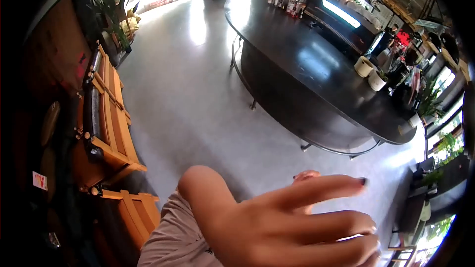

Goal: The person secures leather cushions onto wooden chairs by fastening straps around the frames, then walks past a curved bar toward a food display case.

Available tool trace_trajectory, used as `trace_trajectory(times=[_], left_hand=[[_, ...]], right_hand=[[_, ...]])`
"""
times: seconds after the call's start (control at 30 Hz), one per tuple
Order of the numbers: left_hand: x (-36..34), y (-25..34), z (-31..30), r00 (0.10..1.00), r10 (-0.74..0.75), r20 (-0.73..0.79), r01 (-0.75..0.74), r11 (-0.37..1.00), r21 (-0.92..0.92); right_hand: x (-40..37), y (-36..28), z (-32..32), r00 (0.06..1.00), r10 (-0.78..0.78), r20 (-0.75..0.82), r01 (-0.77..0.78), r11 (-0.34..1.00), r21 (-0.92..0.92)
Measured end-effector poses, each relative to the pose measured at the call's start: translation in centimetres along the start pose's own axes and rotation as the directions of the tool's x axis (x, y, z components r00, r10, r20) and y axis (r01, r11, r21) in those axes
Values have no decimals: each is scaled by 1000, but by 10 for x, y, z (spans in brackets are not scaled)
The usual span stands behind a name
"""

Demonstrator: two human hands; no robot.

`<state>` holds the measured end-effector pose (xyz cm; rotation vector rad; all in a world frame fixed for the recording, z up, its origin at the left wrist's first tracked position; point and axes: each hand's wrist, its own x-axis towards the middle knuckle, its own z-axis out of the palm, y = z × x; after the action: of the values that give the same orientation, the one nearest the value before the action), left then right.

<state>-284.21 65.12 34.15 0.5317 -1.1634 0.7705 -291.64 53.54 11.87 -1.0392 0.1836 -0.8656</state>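
Observation:
My left hand (297, 227) reaches across the bottom of the view from the left, back of the hand showing. Its fingers are apart and point right, with nothing seen between them. One finger with a dark nail stands off above the others. Behind that finger shows a small patch of skin, perhaps part of my right hand (308, 174); the rest of it is hidden and its fingers cannot be made out. Grey fabric (173, 232) lies around and beside my left arm.
A long dark curved counter (282, 49) with a foot rail spans the centre and right, bearing bottles (297, 2), a black machine (341, 20) and white pots (363, 66). Wooden chairs (111, 113) line the left above grey floor (183, 89). Plants (116, 15) stand behind them.

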Motion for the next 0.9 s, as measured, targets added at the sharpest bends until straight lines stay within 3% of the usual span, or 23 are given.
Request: trace_trajectory(times=[0.03,0.07,0.17,0.27,0.33,0.37,0.43,0.5,0.53,0.6,0.63,0.67,0.7,0.73,0.77,0.8,0.83,0.87,0.9], left_hand=[[-4,3,1,998,8,-61,-1,993,121],[-11,10,3,992,-21,-126,52,967,248],[-35,41,9,940,-74,-334,258,794,550],[-22,25,4,995,44,91,-88,822,562],[-23,9,37,931,-138,339,8,934,358],[-26,-1,54,898,-137,418,39,971,235],[-42,-30,95,834,-75,547,99,995,-16],[-70,-51,131,749,-63,660,96,995,-15],[-90,-55,152,780,-113,615,143,990,0],[-136,-63,187,586,-83,806,145,989,-3],[-160,-62,204,508,-105,855,296,954,-58],[-189,-59,223,406,-111,907,392,918,-63],[-215,-57,241,233,-106,967,479,878,-19],[-256,-54,258,124,-105,987,565,825,17],[-283,-47,270,149,-123,981,568,823,17],[-314,-40,281,-5,-108,994,549,831,93],[-355,-33,288,-37,-91,995,545,833,96],[-366,-27,301,-181,-79,980,590,789,173],[-382,-23,313,-213,-86,973,664,718,209]], right_hand=[[1,14,-10,997,-48,-58,49,999,16],[2,6,-5,987,90,-130,-75,990,116],[8,3,-7,959,204,-196,-157,960,230],[13,-10,-11,936,278,-214,-210,933,293],[10,-10,-45,967,226,-114,-189,945,267],[7,-7,-63,977,204,-60,-183,949,255],[3,-5,-96,938,139,-319,-182,977,-109],[0,-8,-134,849,-36,-528,-242,860,-449],[1,-12,-153,786,-156,-598,-293,757,-583],[-11,-72,-170,880,-128,-458,-81,909,-408],[-16,-101,-178,917,-112,-383,-1,959,-284],[-20,-116,-199,889,-8,-457,46,996,73],[-26,-123,-237,830,58,-554,38,987,159],[-30,-129,-277,766,134,-628,39,966,254],[-32,-145,-302,769,102,-631,63,970,234],[-33,-165,-317,777,72,-626,95,969,229],[-36,-178,-340,777,37,-628,100,978,182],[-41,-189,-362,776,2,-630,106,985,135],[-45,-199,-382,741,-30,-671,133,986,103]])
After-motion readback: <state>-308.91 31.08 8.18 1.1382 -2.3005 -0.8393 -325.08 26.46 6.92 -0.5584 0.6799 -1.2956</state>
